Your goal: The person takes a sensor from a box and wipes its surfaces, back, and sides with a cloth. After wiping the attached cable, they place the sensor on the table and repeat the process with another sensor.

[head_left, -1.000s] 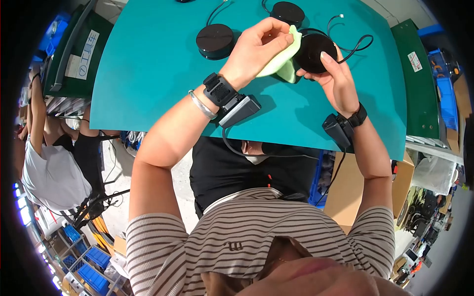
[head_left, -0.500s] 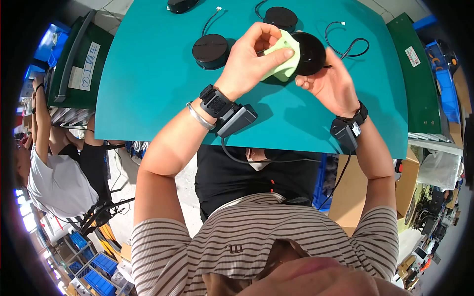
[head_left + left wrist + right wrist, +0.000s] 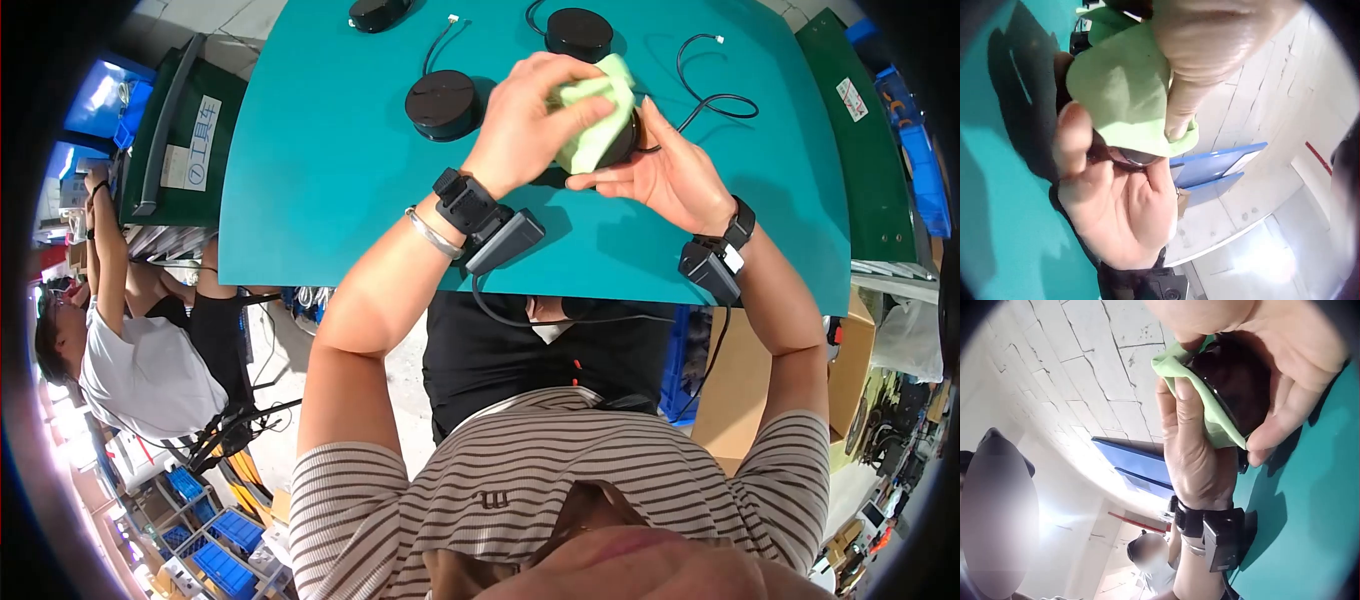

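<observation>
My left hand [image 3: 525, 125] pinches a light green cloth [image 3: 600, 125] between thumb and fingers. The cloth lies over a round black disc-shaped unit [image 3: 1238, 387], whose glossy face shows beside the cloth's edge in the right wrist view. From the other side, my right hand [image 3: 680, 175] grips that unit by its edge, thumb and fingers curled round it. In the left wrist view the cloth [image 3: 1122, 87] hides nearly all of the unit. Both hands are raised over the teal tabletop [image 3: 330, 200]. A black cable [image 3: 735, 106] with a white plug extends right from the held unit.
Further black round units stand on the table: one left of my hands [image 3: 442, 104], one behind them [image 3: 578, 34] and one at the far left [image 3: 380, 12]. Green cabinets [image 3: 180, 130] flank the table. A person in a white shirt [image 3: 150, 375] sits at the left.
The cloth in my left hand has come across the black unit, covering most of its face in the head view. My right thumb has moved off the face toward the edge.
</observation>
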`<state>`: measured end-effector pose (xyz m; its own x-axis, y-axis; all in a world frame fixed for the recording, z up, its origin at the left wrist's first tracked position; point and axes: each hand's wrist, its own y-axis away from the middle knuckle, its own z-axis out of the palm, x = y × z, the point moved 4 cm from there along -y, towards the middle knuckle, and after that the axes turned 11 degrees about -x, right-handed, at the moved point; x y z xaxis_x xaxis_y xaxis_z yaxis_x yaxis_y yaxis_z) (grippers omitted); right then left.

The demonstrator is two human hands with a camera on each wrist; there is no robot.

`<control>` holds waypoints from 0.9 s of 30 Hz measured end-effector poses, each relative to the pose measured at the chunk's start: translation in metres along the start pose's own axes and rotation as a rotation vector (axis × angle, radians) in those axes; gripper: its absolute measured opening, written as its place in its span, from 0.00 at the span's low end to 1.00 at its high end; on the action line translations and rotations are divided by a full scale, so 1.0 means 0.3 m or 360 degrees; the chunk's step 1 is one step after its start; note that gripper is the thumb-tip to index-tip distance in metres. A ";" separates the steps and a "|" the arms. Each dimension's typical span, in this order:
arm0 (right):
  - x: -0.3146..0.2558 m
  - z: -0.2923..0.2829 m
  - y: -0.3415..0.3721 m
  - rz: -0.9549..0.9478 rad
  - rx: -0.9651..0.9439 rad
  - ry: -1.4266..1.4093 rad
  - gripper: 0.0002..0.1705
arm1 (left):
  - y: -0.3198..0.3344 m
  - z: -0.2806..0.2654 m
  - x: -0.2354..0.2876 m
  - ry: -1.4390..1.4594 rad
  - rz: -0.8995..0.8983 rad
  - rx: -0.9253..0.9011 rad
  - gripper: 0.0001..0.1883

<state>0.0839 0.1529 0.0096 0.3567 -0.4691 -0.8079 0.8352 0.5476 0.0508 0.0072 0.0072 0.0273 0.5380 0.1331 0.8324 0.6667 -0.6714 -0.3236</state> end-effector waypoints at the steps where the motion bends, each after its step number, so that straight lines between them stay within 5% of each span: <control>1: 0.000 -0.007 -0.004 0.0013 0.0012 -0.0055 0.33 | 0.002 -0.001 -0.015 0.0088 -0.0066 -0.0044 0.18; 6: 0.011 -0.022 0.008 0.0009 0.0061 -0.0129 0.33 | 0.006 0.024 0.043 -0.0034 0.0291 -0.0339 0.25; 9: 0.008 -0.018 0.007 0.0024 -0.0006 -0.0099 0.31 | 0.007 0.030 0.048 0.0036 0.0213 -0.0374 0.23; 11: 0.007 -0.015 -0.001 0.0046 0.0044 -0.0165 0.31 | 0.002 0.022 0.022 0.0231 -0.0267 -0.0376 0.22; 15: 0.008 -0.024 0.006 0.0050 0.0012 -0.0195 0.32 | 0.000 0.037 0.012 0.0395 -0.0119 -0.0428 0.24; 18: 0.017 -0.012 0.012 0.0056 -0.0079 -0.0090 0.32 | 0.018 0.034 0.035 0.0108 0.0079 -0.0492 0.25; 21: 0.019 -0.014 0.007 0.0050 -0.0080 -0.0173 0.32 | 0.002 0.033 0.003 0.0397 -0.0173 -0.0397 0.17; 25: 0.019 -0.016 0.007 0.0024 -0.0065 -0.0273 0.32 | 0.000 0.044 -0.048 0.0930 -0.0303 -0.0214 0.21; 27: 0.018 -0.020 0.003 0.0010 -0.0083 -0.0309 0.32 | 0.001 0.044 -0.020 0.0751 -0.0197 -0.0265 0.23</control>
<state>0.0841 0.1551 0.0017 0.4401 -0.5876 -0.6790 0.8117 0.5837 0.0209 0.0109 0.0157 0.0162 0.1432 -0.0991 0.9847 0.5989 -0.7834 -0.1660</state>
